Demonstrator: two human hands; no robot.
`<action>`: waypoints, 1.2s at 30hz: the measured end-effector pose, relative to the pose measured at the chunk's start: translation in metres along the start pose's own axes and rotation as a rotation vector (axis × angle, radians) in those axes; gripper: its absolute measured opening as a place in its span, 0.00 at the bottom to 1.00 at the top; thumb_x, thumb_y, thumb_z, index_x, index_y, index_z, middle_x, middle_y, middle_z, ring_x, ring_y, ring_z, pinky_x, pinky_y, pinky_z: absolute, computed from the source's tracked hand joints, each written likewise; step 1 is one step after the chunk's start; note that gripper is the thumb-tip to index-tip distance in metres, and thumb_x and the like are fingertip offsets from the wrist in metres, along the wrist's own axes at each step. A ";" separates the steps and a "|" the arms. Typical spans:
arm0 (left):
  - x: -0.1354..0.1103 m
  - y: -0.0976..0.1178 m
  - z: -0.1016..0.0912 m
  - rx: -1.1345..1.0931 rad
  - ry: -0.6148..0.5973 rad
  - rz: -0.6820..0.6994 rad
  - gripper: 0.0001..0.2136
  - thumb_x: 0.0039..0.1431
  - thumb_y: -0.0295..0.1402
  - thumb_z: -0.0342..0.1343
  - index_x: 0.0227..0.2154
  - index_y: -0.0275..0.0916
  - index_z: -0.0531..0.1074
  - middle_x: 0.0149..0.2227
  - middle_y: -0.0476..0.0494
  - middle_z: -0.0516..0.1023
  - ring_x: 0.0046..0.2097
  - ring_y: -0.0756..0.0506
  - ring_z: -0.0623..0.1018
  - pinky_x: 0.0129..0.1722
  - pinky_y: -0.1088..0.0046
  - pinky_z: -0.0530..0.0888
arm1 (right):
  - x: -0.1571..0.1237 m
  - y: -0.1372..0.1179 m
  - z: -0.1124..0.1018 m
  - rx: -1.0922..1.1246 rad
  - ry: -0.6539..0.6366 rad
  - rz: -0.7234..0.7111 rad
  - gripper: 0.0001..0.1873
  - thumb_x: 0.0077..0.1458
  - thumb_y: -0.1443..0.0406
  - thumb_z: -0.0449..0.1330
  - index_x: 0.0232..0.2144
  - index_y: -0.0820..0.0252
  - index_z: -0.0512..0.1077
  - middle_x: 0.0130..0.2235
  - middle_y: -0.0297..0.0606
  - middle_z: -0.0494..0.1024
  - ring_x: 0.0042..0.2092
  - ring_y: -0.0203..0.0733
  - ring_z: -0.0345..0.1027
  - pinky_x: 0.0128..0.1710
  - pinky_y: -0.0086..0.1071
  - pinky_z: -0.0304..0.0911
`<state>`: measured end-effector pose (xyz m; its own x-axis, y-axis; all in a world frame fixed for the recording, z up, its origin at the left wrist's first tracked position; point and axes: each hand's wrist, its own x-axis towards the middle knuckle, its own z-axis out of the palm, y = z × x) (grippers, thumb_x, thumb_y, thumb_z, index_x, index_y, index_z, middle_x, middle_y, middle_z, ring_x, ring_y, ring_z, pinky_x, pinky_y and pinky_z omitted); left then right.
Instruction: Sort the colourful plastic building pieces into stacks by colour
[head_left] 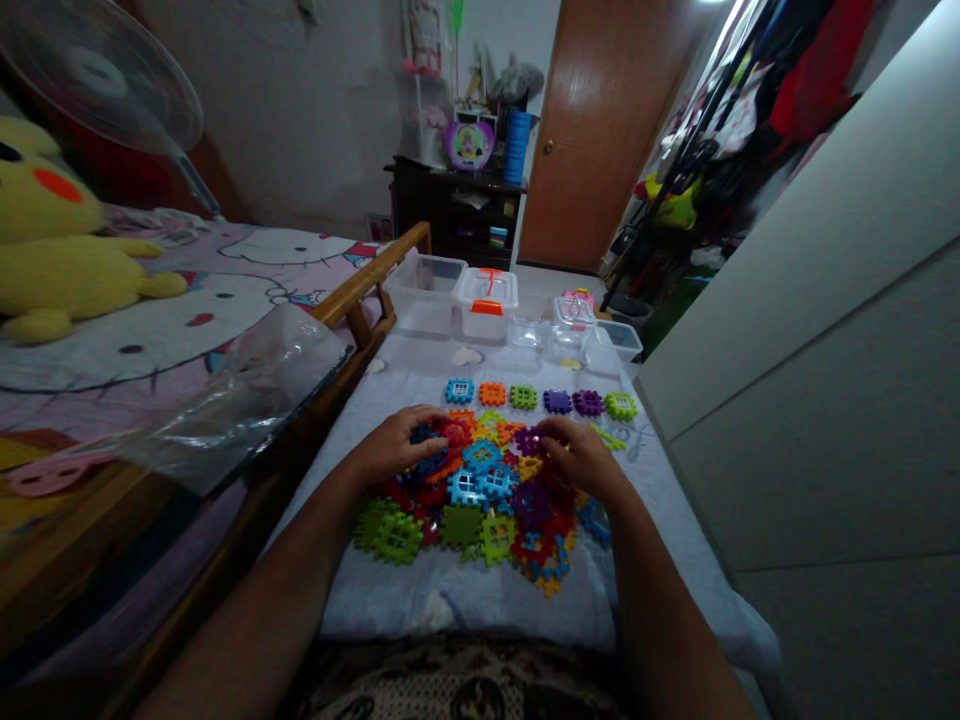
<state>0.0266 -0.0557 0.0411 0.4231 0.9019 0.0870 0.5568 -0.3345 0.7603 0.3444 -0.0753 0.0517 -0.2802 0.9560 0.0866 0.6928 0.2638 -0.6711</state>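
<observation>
Plastic waffle-shaped building pieces (480, 500) in red, blue, green and purple lie heaped, too overlapped to count, on a pale grey blanket (450, 600), below a straight row of six matching pieces (532, 400): one blue, one orange, two green, two purple. The person's left hand (394, 448) rests on the heap, fingers curled over a dark blue piece (427, 450). The right hand (581, 460) lies on purple and red pieces, fingers slightly spread; whether either hand pinches anything cannot be told.
</observation>
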 end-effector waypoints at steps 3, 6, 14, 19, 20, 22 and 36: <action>-0.002 -0.001 -0.001 -0.024 -0.005 -0.018 0.22 0.55 0.50 0.57 0.48 0.43 0.76 0.51 0.42 0.78 0.53 0.36 0.76 0.56 0.59 0.70 | 0.000 0.009 -0.003 0.090 0.078 0.086 0.20 0.57 0.65 0.55 0.52 0.60 0.68 0.29 0.32 0.76 0.30 0.38 0.68 0.32 0.31 0.62; -0.003 -0.004 -0.003 -0.041 -0.016 -0.048 0.21 0.56 0.50 0.56 0.48 0.45 0.76 0.51 0.43 0.78 0.53 0.37 0.76 0.56 0.60 0.70 | -0.001 0.018 -0.004 0.088 0.093 0.107 0.19 0.57 0.65 0.55 0.51 0.59 0.69 0.29 0.32 0.75 0.30 0.38 0.68 0.32 0.31 0.62; -0.006 -0.028 -0.009 -0.134 0.172 -0.184 0.26 0.54 0.52 0.56 0.50 0.41 0.74 0.52 0.43 0.77 0.54 0.35 0.74 0.57 0.59 0.67 | 0.000 0.033 -0.004 -0.261 0.073 0.084 0.13 0.54 0.67 0.60 0.43 0.61 0.74 0.42 0.44 0.75 0.43 0.45 0.68 0.45 0.37 0.63; -0.007 -0.033 -0.017 -0.235 0.267 -0.230 0.24 0.53 0.53 0.55 0.45 0.40 0.76 0.47 0.43 0.79 0.51 0.35 0.75 0.55 0.60 0.69 | -0.004 0.030 -0.009 -0.284 -0.027 0.019 0.20 0.53 0.65 0.62 0.50 0.60 0.71 0.49 0.45 0.74 0.51 0.48 0.66 0.53 0.41 0.59; -0.007 -0.034 -0.017 -0.250 0.273 -0.229 0.24 0.53 0.53 0.55 0.44 0.41 0.77 0.46 0.43 0.79 0.50 0.36 0.76 0.54 0.61 0.70 | -0.004 0.028 -0.009 -0.293 -0.058 0.014 0.23 0.52 0.65 0.63 0.52 0.59 0.70 0.50 0.45 0.74 0.51 0.49 0.65 0.53 0.42 0.59; -0.007 -0.035 -0.015 -0.275 0.272 -0.239 0.24 0.53 0.54 0.56 0.43 0.41 0.77 0.45 0.43 0.80 0.49 0.36 0.76 0.52 0.62 0.72 | -0.003 0.022 -0.010 -0.319 -0.112 0.015 0.28 0.49 0.64 0.66 0.53 0.59 0.69 0.51 0.46 0.74 0.51 0.50 0.65 0.52 0.42 0.59; -0.001 -0.047 -0.008 -0.372 0.258 -0.269 0.26 0.49 0.55 0.60 0.42 0.39 0.78 0.45 0.39 0.81 0.49 0.35 0.78 0.51 0.58 0.74 | -0.006 0.027 -0.027 -0.264 -0.070 -0.031 0.24 0.52 0.63 0.65 0.52 0.59 0.70 0.48 0.44 0.73 0.49 0.46 0.66 0.50 0.40 0.61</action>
<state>-0.0058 -0.0388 0.0100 0.0842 0.9962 -0.0232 0.3102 -0.0041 0.9507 0.3826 -0.0704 0.0529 -0.3429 0.9382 0.0471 0.8296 0.3260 -0.4533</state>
